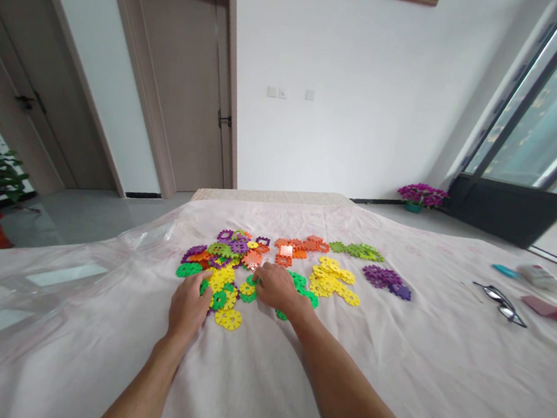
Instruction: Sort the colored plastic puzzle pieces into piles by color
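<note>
My left hand [188, 305] rests at the near left side of a mixed pile of plastic snowflake discs. Its thumb and forefinger are apart, touching the edge of yellow discs [222, 278] and a green disc [218, 299]. My right hand [276, 286] is to the right of that pile, its fingers curled down and pressed together; whatever they hold is hidden. Green discs [309, 298] show from behind it, and a yellow disc [248, 289] lies just left of its fingertips. Purple, orange and light green pieces make up the far part of the pile.
Sorted groups lie to the right: yellow discs [333, 280], orange squares [299, 246], light green pieces [360, 250] and purple pieces [385, 279]. Glasses [503, 305] and a dark pink cloth [547, 309] are farther right. Clear plastic packaging [62, 276] lies left on the pink tablecloth [422, 359].
</note>
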Demonstrator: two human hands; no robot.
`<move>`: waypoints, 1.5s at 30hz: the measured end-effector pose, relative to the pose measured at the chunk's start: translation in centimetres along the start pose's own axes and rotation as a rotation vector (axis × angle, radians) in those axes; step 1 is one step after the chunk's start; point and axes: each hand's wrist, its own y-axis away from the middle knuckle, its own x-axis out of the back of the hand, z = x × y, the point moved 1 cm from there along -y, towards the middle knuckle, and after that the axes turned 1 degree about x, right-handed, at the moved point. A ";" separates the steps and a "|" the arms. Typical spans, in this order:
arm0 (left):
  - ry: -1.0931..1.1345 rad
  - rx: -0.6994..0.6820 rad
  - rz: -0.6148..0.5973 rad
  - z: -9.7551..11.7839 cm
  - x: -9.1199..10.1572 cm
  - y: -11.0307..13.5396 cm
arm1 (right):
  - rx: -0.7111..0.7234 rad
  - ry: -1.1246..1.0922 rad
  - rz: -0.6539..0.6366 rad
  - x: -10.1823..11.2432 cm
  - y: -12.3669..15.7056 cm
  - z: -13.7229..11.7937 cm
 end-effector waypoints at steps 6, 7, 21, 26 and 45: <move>0.008 -0.006 0.001 -0.1 -0.1 0.0 | 0.024 -0.054 -0.001 0.4 0.1 0.1; 0.008 -0.005 0.004 -0.1 -0.1 0.0 | 0.028 -0.051 -0.001 0.4 0.2 0.1; -0.009 0.001 -0.009 0.3 0.2 0.1 | 0.152 -0.062 -0.109 0.6 0.0 0.8; -0.009 0.012 -0.011 0.3 0.2 0.1 | 0.136 -0.061 -0.073 0.5 -0.1 0.7; 0.007 -0.004 0.003 0.1 0.1 0.1 | 0.009 0.037 -0.018 0.6 -0.2 -0.3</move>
